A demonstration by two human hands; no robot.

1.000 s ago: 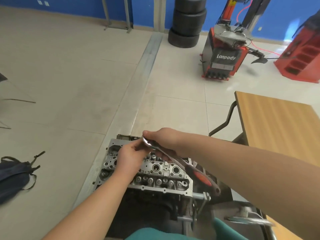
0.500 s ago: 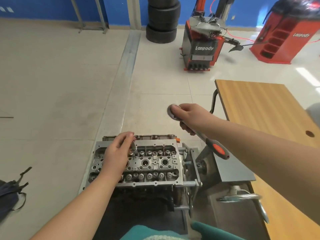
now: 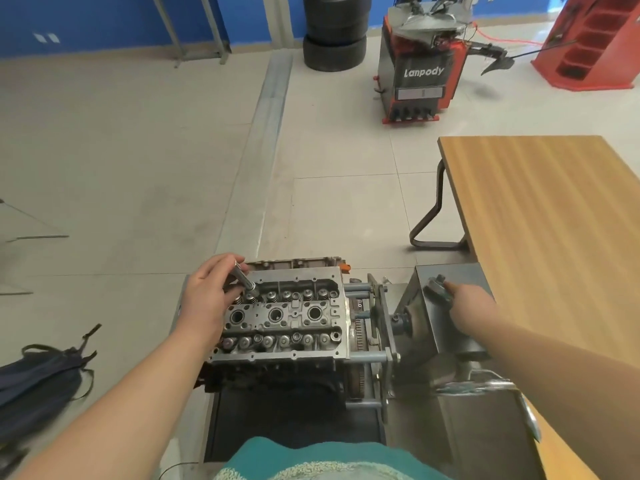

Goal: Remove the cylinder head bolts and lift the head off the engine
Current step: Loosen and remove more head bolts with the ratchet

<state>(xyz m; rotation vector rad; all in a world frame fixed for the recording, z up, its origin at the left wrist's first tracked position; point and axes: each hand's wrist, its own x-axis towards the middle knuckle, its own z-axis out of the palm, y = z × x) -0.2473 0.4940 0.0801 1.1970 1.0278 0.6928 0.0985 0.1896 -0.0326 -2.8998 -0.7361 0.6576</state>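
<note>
Under the left hand (image 3: 204, 296) the cylinder head (image 3: 282, 315) sat unlifted on the engine (image 3: 277, 375), that hand's fingers curled round a socket extension (image 3: 244, 279) stood on a bolt, the right hand (image 3: 465, 303) gripping a blurred ratchet (image 3: 437, 289) on the stand.

Our left hand (image 3: 207, 299) reaches forward, fingers curled around a slim metal rod; our right hand (image 3: 465, 301) stretches out well apart, gripping a blurred tool.
</note>
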